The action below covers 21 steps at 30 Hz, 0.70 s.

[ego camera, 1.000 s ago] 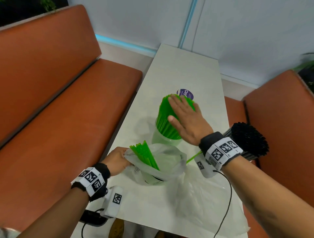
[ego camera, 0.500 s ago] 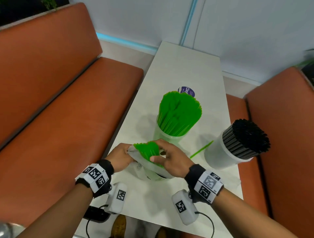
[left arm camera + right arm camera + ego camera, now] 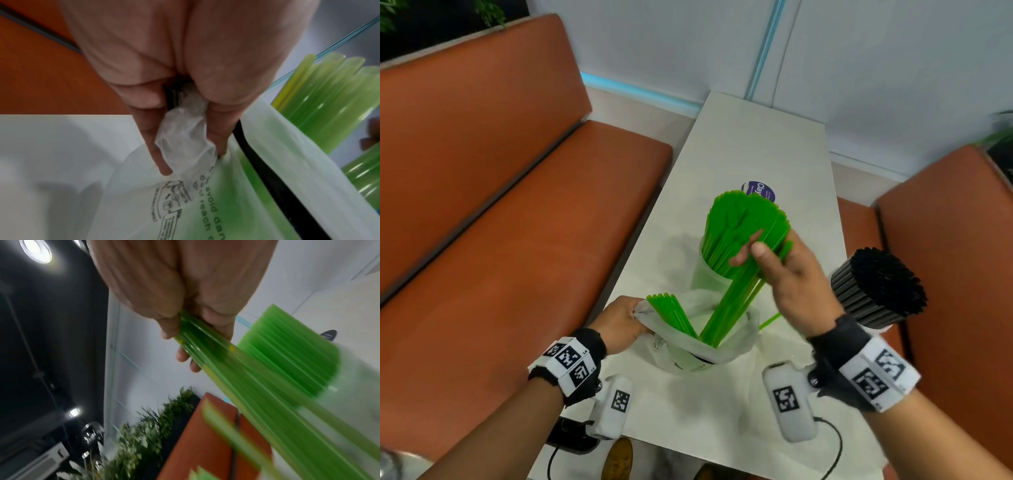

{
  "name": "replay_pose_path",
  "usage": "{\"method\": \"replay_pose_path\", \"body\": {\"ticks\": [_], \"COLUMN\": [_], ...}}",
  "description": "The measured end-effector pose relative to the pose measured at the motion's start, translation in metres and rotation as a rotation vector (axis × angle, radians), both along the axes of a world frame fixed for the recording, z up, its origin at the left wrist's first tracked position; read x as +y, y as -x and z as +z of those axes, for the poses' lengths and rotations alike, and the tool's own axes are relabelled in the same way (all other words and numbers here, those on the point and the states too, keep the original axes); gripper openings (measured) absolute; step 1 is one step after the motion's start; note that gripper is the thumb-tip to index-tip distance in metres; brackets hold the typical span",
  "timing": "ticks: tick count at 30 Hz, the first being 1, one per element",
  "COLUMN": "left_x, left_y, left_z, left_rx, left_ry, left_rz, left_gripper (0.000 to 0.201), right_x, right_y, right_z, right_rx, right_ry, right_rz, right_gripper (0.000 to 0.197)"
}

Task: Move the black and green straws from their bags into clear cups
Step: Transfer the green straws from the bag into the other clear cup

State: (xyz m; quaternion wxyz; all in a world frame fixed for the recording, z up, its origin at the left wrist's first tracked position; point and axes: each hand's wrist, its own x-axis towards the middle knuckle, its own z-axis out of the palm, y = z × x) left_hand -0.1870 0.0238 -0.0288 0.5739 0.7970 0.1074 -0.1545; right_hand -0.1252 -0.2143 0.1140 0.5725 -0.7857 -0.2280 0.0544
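My right hand (image 3: pixel 774 263) grips a bunch of green straws (image 3: pixel 732 305) (image 3: pixel 226 356), lifted slanting, their lower ends still inside the translucent bag (image 3: pixel 709 342). My left hand (image 3: pixel 621 320) pinches the bag's rim (image 3: pixel 185 134) at its left side. A few more green straws (image 3: pixel 671 315) stand in the bag. Behind it a clear cup (image 3: pixel 709 274) holds a dense fan of green straws (image 3: pixel 743 226). To the right, a second cup (image 3: pixel 873 329) is packed with black straws (image 3: pixel 883 284).
The narrow white table (image 3: pixel 756 154) runs away from me between two orange benches (image 3: pixel 517 222) (image 3: pixel 955 240). One loose green straw (image 3: pixel 770 320) lies beside the bag. A purple round sticker (image 3: pixel 762 190) sits behind the green cup. A dark object (image 3: pixel 571 438) rests at the table's near-left edge.
One second ago my right hand lay flat on the cup's green straws. It then reached into the bag, and has now drawn a bunch up and right. My left hand stayed on the bag.
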Motion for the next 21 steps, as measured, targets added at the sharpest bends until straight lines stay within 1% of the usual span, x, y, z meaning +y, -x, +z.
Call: {"method": "replay_pose_path", "body": {"ticks": [4, 6, 7, 9, 11, 14, 16, 17, 19, 21], "left_x": [0.002, 0.002, 0.001, 0.0, -0.001, 0.0, 0.0, 0.0, 0.001, 0.002], "left_y": [0.002, 0.002, 0.002, 0.002, 0.002, 0.003, 0.004, 0.004, 0.005, 0.006], "left_z": [0.0, 0.001, 0.001, 0.001, 0.0, 0.0, 0.001, 0.001, 0.002, 0.001], "left_rx": [0.007, 0.007, 0.008, 0.006, 0.012, 0.03, 0.034, 0.035, 0.037, 0.038], "left_ry": [-0.009, -0.016, -0.014, -0.008, -0.005, 0.011, 0.017, 0.018, 0.016, 0.028], "left_rz": [-0.004, -0.004, 0.0, 0.008, 0.013, 0.015, 0.013, 0.015, 0.03, 0.038], "left_gripper": [0.017, 0.015, 0.015, 0.015, 0.017, 0.017, 0.022, 0.021, 0.014, 0.011], "right_x": [-0.005, -0.005, -0.003, 0.003, 0.011, 0.022, 0.028, 0.03, 0.034, 0.034], "right_y": [-0.026, -0.043, -0.051, -0.066, -0.075, -0.082, -0.083, -0.083, -0.083, -0.084], "right_z": [0.051, 0.073, 0.082, 0.094, 0.096, 0.074, 0.044, 0.026, -0.011, -0.037], "right_rx": [0.038, 0.031, -0.002, -0.127, -0.241, -0.311, -0.271, -0.229, -0.164, -0.193], "right_ry": [-0.224, -0.288, -0.285, -0.237, -0.191, -0.078, 0.04, 0.104, 0.306, 0.559], "right_rz": [-0.02, -0.071, -0.116, -0.196, -0.225, -0.264, -0.28, -0.268, -0.247, -0.262], "right_gripper": [0.008, 0.004, 0.003, 0.002, 0.004, 0.002, 0.007, 0.012, 0.028, 0.039]}}
